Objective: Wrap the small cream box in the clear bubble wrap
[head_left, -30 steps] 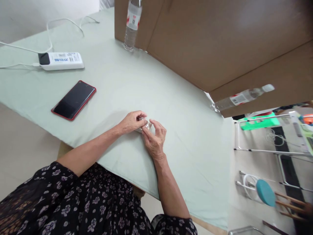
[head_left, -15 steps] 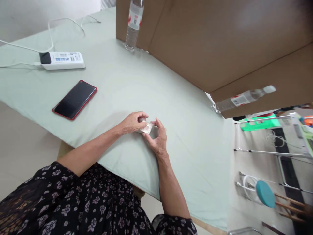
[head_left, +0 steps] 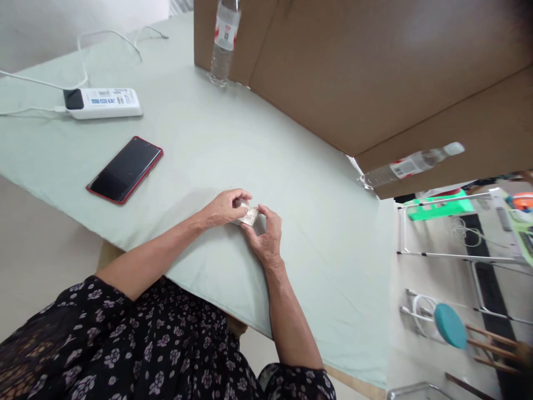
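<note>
Close to the table's near edge, a small pale box-shaped piece (head_left: 250, 215) with a greyish patterned top sits between my hands; its exact kind is too small to make out. My left hand (head_left: 227, 209) is closed around its left end, the thumb lying over the top. At the right end, my right hand (head_left: 266, 236) curves in with thumb and forefinger touching the piece's corners, leaving a gap between the palm and the piece. Part of its left side is hidden under my left fingers.
Left on the green tablecloth (head_left: 328, 266) lie a red-edged phone (head_left: 125, 169) and a white power bank (head_left: 106, 104) with cables. A brown cardboard panel (head_left: 316, 72) stands at the back, with water bottles (head_left: 222, 50) (head_left: 410, 165) against it. A teal stool (head_left: 450, 326) stands right of the table.
My right forefinger has come in closer to the piece's right end, and the thumb has shifted slightly. My left hand keeps its grip. The whole view has shifted a little.
</note>
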Motion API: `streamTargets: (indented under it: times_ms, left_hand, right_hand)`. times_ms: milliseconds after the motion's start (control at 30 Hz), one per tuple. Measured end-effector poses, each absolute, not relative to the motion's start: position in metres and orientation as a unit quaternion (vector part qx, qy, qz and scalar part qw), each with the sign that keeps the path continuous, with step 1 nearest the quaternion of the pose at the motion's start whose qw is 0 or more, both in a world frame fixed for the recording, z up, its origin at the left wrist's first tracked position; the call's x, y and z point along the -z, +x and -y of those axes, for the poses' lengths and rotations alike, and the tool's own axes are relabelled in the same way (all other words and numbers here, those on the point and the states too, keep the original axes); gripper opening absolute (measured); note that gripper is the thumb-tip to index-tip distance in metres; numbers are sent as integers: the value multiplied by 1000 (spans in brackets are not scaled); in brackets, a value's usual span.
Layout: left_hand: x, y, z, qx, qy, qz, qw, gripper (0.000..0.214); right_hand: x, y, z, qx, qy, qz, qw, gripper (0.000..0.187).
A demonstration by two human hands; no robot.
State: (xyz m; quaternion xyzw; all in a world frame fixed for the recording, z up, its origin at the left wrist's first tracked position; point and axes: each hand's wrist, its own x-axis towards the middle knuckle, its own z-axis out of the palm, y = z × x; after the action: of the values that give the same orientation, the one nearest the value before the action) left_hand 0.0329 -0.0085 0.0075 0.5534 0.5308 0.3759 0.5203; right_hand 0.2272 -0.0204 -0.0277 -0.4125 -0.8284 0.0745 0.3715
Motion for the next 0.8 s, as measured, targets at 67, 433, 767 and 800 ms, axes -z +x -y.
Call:
streamTargets:
  times_ms: [67,433,767,800]
  left_hand:
    - [-7,33,9,-378,552,-531,521,47]
    - [-8,34,9,-387,544,-524,528,47]
    - [-5,33,8,-420,506,-512,553,44]
    - [-5,32,8,-426,493,-509,563,43]
  right_hand:
    - [28,226,21,-76,-404,828,381,56]
    - [27,222,19,-58,-398,836,374,45]
    - [28,222,18,-78,-393,843,359,34]
    - [29,223,18,-76,-394,843,360,33]
